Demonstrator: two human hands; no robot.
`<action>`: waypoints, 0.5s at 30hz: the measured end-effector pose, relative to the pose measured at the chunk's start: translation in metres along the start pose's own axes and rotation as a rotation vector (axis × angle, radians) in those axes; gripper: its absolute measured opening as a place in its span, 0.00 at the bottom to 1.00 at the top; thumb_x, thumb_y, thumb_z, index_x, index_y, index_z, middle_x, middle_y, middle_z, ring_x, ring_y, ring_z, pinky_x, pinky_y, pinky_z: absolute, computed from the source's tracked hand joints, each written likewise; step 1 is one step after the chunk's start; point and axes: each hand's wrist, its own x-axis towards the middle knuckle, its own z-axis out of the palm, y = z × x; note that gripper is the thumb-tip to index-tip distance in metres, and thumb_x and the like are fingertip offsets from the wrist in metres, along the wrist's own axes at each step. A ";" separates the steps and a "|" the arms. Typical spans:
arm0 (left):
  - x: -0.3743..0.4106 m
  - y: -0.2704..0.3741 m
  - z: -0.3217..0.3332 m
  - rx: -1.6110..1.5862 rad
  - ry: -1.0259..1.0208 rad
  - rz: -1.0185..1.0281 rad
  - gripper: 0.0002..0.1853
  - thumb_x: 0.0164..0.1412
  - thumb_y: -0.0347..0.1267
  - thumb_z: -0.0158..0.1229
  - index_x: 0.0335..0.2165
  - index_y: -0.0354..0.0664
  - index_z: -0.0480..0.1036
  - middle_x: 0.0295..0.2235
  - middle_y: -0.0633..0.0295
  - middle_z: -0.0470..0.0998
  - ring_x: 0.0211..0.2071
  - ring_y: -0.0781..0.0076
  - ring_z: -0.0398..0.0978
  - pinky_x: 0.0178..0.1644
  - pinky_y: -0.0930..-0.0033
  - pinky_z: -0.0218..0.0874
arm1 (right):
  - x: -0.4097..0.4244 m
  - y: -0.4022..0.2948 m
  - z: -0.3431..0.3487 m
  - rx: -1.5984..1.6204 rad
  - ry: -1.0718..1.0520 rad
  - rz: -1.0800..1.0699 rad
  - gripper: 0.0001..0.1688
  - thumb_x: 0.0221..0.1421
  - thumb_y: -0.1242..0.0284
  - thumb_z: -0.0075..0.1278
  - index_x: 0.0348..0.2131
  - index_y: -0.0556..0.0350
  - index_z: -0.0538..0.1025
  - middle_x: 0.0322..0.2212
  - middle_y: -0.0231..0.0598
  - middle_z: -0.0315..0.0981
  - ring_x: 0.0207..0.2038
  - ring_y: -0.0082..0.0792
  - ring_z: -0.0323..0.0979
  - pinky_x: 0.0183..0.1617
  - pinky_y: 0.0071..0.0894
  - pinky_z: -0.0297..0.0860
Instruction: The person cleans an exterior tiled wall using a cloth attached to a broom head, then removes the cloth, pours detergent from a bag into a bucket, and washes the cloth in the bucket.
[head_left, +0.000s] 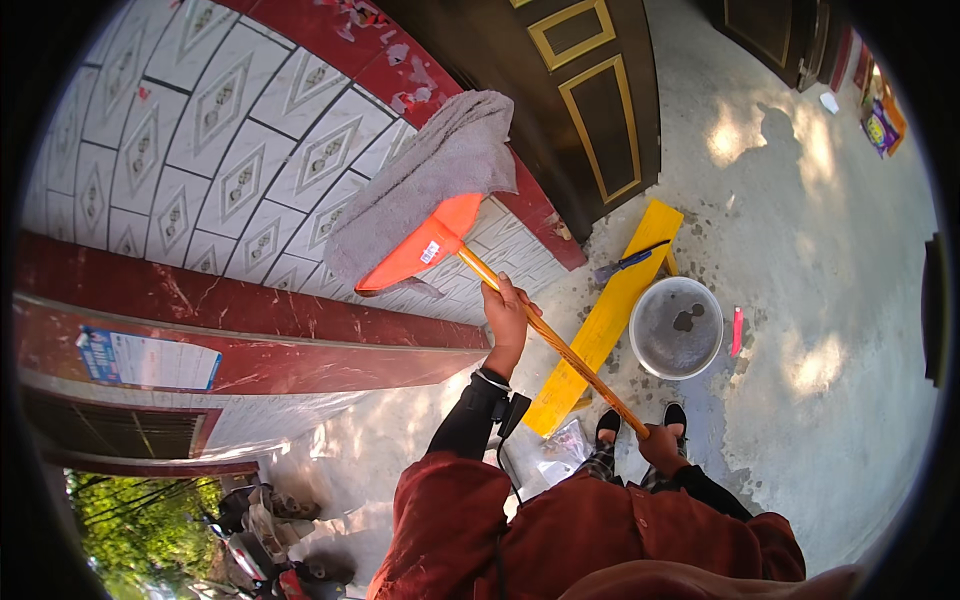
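My left hand (507, 309) is closed around the upper part of a wooden broom handle (570, 358), just below the broom's orange plastic head (439, 247). Lower down, near my feet, my right hand (661, 448) grips the handle's end. A grey towel (427, 184) is draped over the broom head, hiding its bristles. Towel and head lie over the white patterned wall tiles (240, 180) beside a dark red tile border; whether the towel touches them is hard to tell.
A yellow wooden bench (577, 360) with a blue-handled tool (622, 266) on it stands beside a bucket of greyish water (676, 328). A pink strip (736, 331) and a plastic bag (564, 450) lie on the concrete floor. The dark door (600, 112) is at the top.
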 end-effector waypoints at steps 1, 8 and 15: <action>0.005 0.018 -0.006 -0.016 0.017 0.039 0.15 0.71 0.42 0.40 0.34 0.41 0.54 0.15 0.61 0.64 0.08 0.69 0.65 0.11 0.68 0.61 | 0.000 -0.014 -0.001 -0.008 0.013 -0.058 0.12 0.52 0.65 0.50 0.31 0.51 0.79 0.28 0.51 0.78 0.34 0.57 0.75 0.39 0.54 0.70; 0.063 0.191 -0.033 0.011 0.058 0.326 0.16 0.71 0.43 0.38 0.32 0.42 0.55 0.16 0.62 0.63 0.09 0.70 0.64 0.12 0.70 0.60 | 0.057 -0.134 -0.018 0.118 0.240 -0.353 0.10 0.49 0.67 0.51 0.32 0.52 0.76 0.25 0.51 0.76 0.32 0.55 0.75 0.35 0.52 0.70; 0.123 0.348 -0.096 0.044 0.161 0.584 0.18 0.71 0.43 0.36 0.30 0.41 0.56 0.15 0.61 0.64 0.08 0.69 0.65 0.10 0.68 0.59 | 0.052 -0.297 -0.098 0.034 0.317 -0.535 0.09 0.51 0.68 0.53 0.31 0.53 0.75 0.24 0.50 0.76 0.30 0.55 0.75 0.33 0.51 0.70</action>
